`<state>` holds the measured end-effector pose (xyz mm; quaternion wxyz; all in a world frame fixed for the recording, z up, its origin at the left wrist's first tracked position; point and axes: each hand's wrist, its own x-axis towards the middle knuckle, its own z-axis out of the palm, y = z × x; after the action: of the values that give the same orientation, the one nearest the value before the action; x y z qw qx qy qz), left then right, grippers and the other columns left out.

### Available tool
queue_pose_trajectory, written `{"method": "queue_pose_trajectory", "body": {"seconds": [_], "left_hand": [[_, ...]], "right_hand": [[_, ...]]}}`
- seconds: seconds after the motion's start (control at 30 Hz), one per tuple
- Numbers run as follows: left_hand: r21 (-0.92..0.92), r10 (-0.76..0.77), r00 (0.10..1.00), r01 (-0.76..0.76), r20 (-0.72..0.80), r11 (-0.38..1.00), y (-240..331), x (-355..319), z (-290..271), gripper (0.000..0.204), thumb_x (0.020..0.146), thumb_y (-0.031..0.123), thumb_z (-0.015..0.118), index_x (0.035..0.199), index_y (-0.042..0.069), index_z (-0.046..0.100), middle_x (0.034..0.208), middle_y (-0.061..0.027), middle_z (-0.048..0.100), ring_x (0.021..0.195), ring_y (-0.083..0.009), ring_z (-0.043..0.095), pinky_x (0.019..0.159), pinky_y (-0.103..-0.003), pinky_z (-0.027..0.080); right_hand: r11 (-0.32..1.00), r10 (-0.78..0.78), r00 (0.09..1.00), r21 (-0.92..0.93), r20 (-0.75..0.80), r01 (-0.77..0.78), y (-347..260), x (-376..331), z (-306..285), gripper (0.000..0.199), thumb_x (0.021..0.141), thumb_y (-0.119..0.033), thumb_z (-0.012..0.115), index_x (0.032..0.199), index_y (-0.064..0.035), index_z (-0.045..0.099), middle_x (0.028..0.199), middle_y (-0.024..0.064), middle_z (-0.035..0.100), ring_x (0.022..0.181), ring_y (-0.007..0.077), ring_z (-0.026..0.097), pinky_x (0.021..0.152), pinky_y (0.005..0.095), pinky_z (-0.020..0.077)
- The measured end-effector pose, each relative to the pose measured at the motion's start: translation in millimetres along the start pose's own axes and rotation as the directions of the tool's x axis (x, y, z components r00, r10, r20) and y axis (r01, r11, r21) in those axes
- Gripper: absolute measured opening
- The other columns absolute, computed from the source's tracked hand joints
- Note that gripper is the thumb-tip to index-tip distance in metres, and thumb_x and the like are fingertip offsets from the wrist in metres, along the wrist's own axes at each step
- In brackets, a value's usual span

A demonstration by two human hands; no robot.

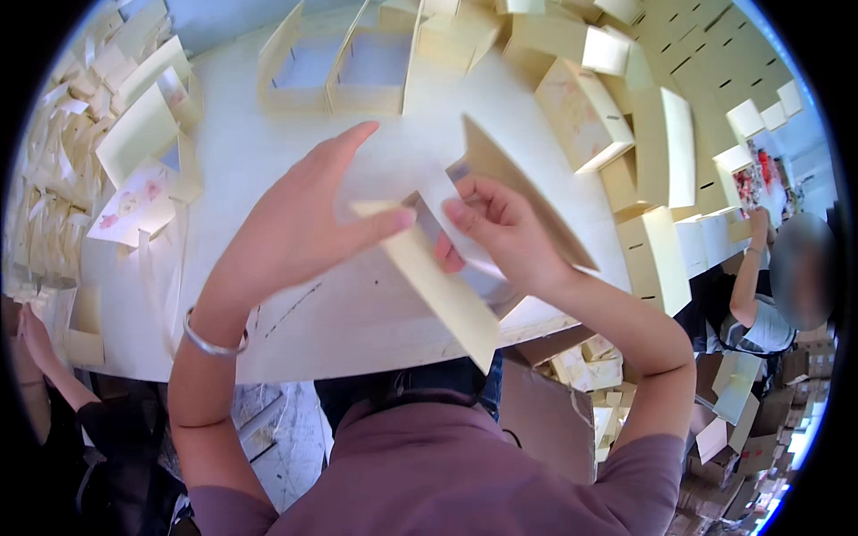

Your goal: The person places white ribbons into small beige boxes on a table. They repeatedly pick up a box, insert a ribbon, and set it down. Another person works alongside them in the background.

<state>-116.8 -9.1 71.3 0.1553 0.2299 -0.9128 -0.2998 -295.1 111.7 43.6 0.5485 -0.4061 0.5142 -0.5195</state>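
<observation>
Box (pixel 440 293) over worktop (pixel 357 326), long axis slanting upper left to lower right; right hand (pixel 517 237) nearer, fingers clamped on white strip (pixel 438 193) inside; left hand (pixel 295 219) at upper-left end, thumb and fingers spread apart.

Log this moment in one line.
left hand: open, thumb at cream box | right hand: pinching white strip | cream box: open, between hands

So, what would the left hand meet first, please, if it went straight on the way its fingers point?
The left hand would probably meet the open cream box ahead first, though depth is unclear.
</observation>
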Motion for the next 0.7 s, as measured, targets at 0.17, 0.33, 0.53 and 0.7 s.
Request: {"method": "queue_pose_trajectory", "body": {"seconds": [0.17,0.33,0.53,0.7], "left_hand": [[-0.602,-0.263,0.909,0.412,0.323,0.684,-7.4,-34.4,22.0,0.075,0.079,0.023,0.057,0.135,0.001,0.012,0.108,-0.0216,0.052,0.078,-0.0228,0.06,0.069,-0.032,0.05],[-0.827,-0.413,0.838,0.489,0.357,0.278,11.9,-19.6,34.9,0.066,0.079,0.014,0.046,0.136,0.005,0.013,0.101,-0.0138,0.052,0.079,-0.0188,0.058,0.064,-0.034,0.051],[-0.806,-0.299,0.857,0.504,0.42,0.311,20.5,10.1,23.0,0.063,0.078,0.013,0.047,0.131,0.001,0.016,0.074,-0.0088,0.051,0.058,-0.0168,0.057,0.057,-0.032,0.052],[-0.804,-0.229,0.858,0.512,0.46,0.303,24.2,30.8,29.4,0.057,0.076,0.012,0.048,0.125,0.0,0.022,0.068,-0.0078,0.05,0.056,-0.0174,0.057,0.055,-0.032,0.052]], "right_hand": [[0.995,-0.027,0.999,-0.092,-0.019,0.025,-39.5,-8.9,5.9,0.015,0.091,-0.014,0.046,0.093,-0.0013,0.052,0.067,0.0061,0.058,0.043,0.0066,0.042,0.04,0.0177,0.0333],[0.865,-0.499,0.835,-0.075,-0.233,0.496,-108.7,-17.2,-52.7,0.019,0.089,-0.014,0.042,0.097,0.0005,0.051,0.065,0.0068,0.058,0.039,0.0039,0.03,0.039,0.0171,0.0265],[0.705,-0.709,0.377,-0.606,-0.597,0.368,-228.2,-117.8,-223.7,0.023,0.087,-0.012,0.046,0.105,0.0024,0.053,0.064,-0.0014,0.047,0.054,0.0064,0.032,0.046,0.0207,0.0287],[0.521,-0.797,0.438,-0.84,-0.416,0.151,-220.2,-152.9,-150.7,0.022,0.084,-0.009,0.047,0.104,-0.0015,0.053,0.072,0.0042,0.054,0.07,0.0131,0.046,0.056,0.0261,0.0405]]}}
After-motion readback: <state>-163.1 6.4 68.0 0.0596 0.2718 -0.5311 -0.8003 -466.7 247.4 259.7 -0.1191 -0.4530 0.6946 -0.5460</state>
